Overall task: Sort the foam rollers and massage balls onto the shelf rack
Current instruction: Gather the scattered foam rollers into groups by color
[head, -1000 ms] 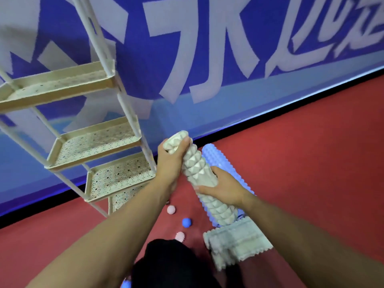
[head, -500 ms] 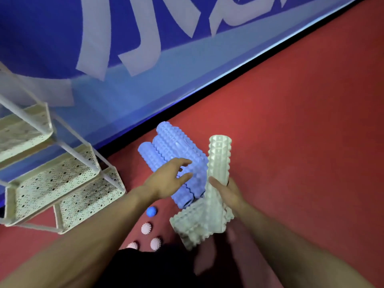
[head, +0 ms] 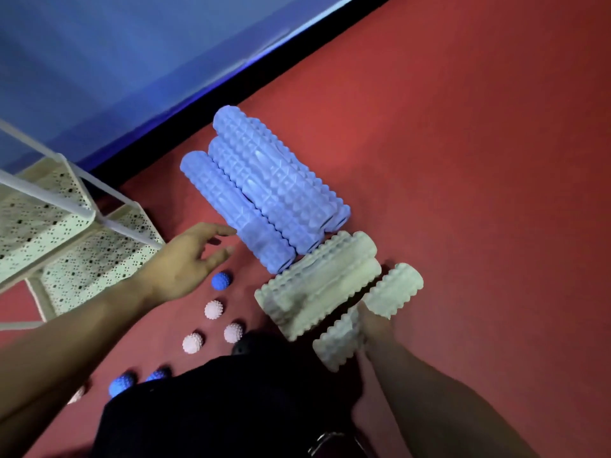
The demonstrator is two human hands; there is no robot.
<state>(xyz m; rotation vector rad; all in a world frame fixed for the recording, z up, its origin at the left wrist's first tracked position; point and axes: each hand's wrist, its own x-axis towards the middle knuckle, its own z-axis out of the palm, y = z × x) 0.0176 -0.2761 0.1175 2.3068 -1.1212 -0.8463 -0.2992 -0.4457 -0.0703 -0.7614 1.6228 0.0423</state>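
A red floor (head: 479, 143) meets a blue banner wall (head: 132, 54) along a black baseboard strip. A cream perforated shelf rack (head: 43, 226) stands at the left edge of the view, its visible tiers bare.

Blue foam rollers (head: 264, 186) lie stacked side by side on the floor near the wall. Cream foam rollers (head: 314, 285) lie piled just in front of them, touching the blue stack's near ends. Spiky massage balls rest on the floor between the rack and the rollers: a blue ball (head: 220, 280), three pink balls (head: 213, 309) and two more blue balls (head: 122, 385) nearer the person.

The right hand (head: 370, 322) grips a single cream roller (head: 367, 315) around its middle, fingers wrapped about it; the roller lies low, beside the cream pile. The left hand (head: 185, 262) hovers with fingers spread and relaxed, fingertips just beside the nearest blue roller's end, holding nothing.

Judged step: selecting rollers for transfer to the rack.

Procedure:
1. Keep the right-hand grip centred so the roller stays balanced.
2. Take the outermost blue roller first; pulling an inner one may collapse the stack.
3. Lay rollers lengthwise on a tier so they cannot roll off.
4. Keep one colour per tier.
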